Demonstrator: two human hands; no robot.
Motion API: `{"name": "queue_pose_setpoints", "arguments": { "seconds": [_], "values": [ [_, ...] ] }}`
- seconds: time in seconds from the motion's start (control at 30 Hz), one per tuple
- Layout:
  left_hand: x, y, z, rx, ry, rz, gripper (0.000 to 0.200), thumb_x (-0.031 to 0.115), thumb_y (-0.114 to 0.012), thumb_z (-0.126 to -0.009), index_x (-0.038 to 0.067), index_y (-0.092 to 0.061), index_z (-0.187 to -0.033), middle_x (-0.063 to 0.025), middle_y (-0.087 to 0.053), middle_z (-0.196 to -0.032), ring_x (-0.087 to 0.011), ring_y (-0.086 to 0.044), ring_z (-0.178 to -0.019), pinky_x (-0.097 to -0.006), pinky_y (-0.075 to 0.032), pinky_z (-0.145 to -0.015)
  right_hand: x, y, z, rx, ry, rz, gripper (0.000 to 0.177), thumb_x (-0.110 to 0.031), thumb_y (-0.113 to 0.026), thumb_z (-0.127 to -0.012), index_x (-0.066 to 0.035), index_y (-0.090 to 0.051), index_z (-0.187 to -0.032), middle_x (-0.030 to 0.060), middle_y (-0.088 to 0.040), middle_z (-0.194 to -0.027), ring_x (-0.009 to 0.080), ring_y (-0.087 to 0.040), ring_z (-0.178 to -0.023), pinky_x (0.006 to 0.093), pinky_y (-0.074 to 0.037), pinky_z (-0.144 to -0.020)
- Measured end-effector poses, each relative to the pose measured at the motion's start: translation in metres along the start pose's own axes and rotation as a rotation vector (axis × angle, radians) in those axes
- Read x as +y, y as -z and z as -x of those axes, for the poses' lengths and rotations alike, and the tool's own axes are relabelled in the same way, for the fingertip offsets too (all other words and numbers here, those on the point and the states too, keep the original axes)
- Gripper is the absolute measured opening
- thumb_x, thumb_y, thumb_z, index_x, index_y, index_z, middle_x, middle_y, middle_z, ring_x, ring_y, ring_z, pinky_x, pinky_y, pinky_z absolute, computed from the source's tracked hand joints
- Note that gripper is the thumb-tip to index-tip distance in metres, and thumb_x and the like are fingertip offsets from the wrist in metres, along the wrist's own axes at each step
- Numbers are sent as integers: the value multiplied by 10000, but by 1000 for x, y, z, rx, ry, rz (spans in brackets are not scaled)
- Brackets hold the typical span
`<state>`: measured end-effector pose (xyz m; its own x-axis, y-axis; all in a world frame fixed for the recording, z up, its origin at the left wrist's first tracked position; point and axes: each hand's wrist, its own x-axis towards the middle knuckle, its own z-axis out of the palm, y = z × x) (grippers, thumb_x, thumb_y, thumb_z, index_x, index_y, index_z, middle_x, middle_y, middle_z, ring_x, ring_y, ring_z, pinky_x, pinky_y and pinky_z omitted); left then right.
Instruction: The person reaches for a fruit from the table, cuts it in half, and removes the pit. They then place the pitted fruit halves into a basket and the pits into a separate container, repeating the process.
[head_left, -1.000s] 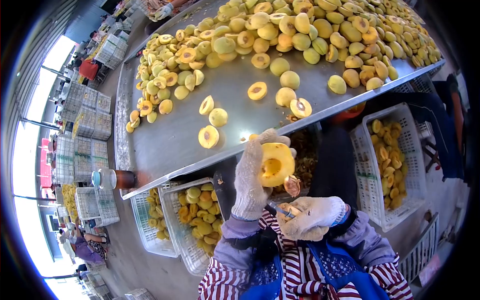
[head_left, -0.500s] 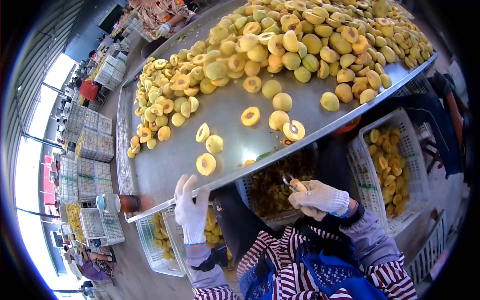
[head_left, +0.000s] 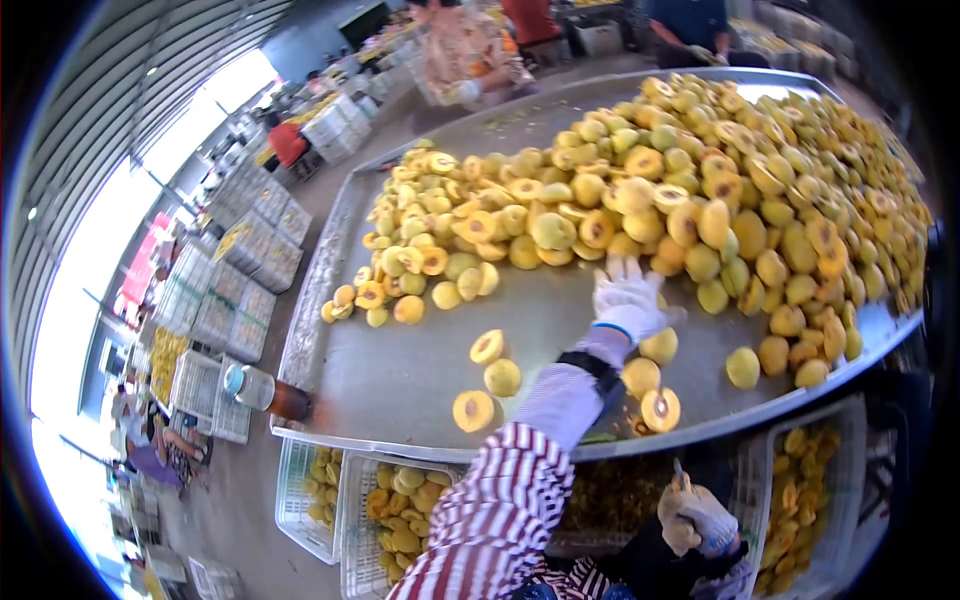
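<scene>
My left hand (head_left: 628, 302), in a white glove, reaches over the metal table (head_left: 400, 385) with its fingers spread at the near edge of the fruit heap (head_left: 553, 231). Its fingertips are by the fruit, and no held piece can be made out. Below the table edge, my right hand (head_left: 697, 518), gloved too, is closed around a small tool (head_left: 681, 475), whose tip points up. A few halved yellow fruits lie apart from the heap, among them one half (head_left: 473, 410) and another (head_left: 660, 409) with a dark centre.
Crates of fruit stand below the table, one at the left (head_left: 352, 540) and one at the right (head_left: 850, 480). A jar with a brown lower part (head_left: 268, 392) is at the table's left corner. People (head_left: 470, 50) sit beyond the far edge; stacked crates (head_left: 235, 300) stand left.
My left hand has moved from the near table edge forward to the heap. The view has shifted, showing more of the far side. My right hand still holds the tool below the edge.
</scene>
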<state>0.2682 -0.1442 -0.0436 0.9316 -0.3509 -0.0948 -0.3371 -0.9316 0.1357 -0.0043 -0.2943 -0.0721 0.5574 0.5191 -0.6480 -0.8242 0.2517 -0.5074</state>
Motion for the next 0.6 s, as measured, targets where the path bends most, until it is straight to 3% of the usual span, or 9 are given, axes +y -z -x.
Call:
{"name": "queue_pose_setpoints", "arguments": {
  "seconds": [0.07,0.1,0.2,0.33,0.47,0.6],
  "values": [
    [9,2,-4,-170,-10,-130,844,657,-560,-807,178,-394,-1482,-160,-326,-1555,-363,-171,-1478,-608,-92,-1159,3,9,-2,-44,13,-90,255,-186,-541,-932,1,-562,-760,64,-492,-484,166,-462,-353,306,-411,-374],
    [14,-3,-6,-173,-48,-103,807,638,-569,-809,163,-435,-1449,-173,-383,-1505,-366,-208,-1457,-614,-95,-1155,8,16,-6,-71,11,-161,178,-170,-553,-894,-13,-559,-810,57,-482,-494,174,-436,-338,328,-353,-339],
    [7,-7,1,-198,-108,-84,741,601,-575,-820,147,-493,-1399,-183,-467,-1428,-369,-275,-1415,-617,-86,-1156,6,1,3,-20,202,-19,195,-229,-527,-993,-76,-520,-873,-25,-439,-501,103,-387,-350,241,-299,-341],
    [-17,-8,31,-182,-114,-83,671,562,-563,-844,142,-522,-1366,-175,-512,-1369,-364,-334,-1367,-609,-110,-1150,1,-11,7,28,229,-14,234,-229,-497,-989,-67,-515,-821,-22,-399,-467,115,-343,-316,254,-267,-318],
    [-50,-26,79,38,-44,1,488,470,-539,-894,146,-580,-1257,-167,-577,-1268,-349,-419,-1279,-565,-269,-1074,1,-15,10,-12,172,-36,231,-205,-461,-998,-97,-503,-797,-26,-389,-487,98,-338,-328,242,-256,-322],
    [-90,-12,101,-91,71,-111,435,408,-558,-883,170,-574,-1246,-165,-632,-1156,-332,-481,-1213,-498,-359,-1015,4,-15,7,-4,205,5,236,-226,-467,-1010,-109,-496,-807,-34,-384,-499,97,-334,-325,246,-267,-316]
  ]
}}
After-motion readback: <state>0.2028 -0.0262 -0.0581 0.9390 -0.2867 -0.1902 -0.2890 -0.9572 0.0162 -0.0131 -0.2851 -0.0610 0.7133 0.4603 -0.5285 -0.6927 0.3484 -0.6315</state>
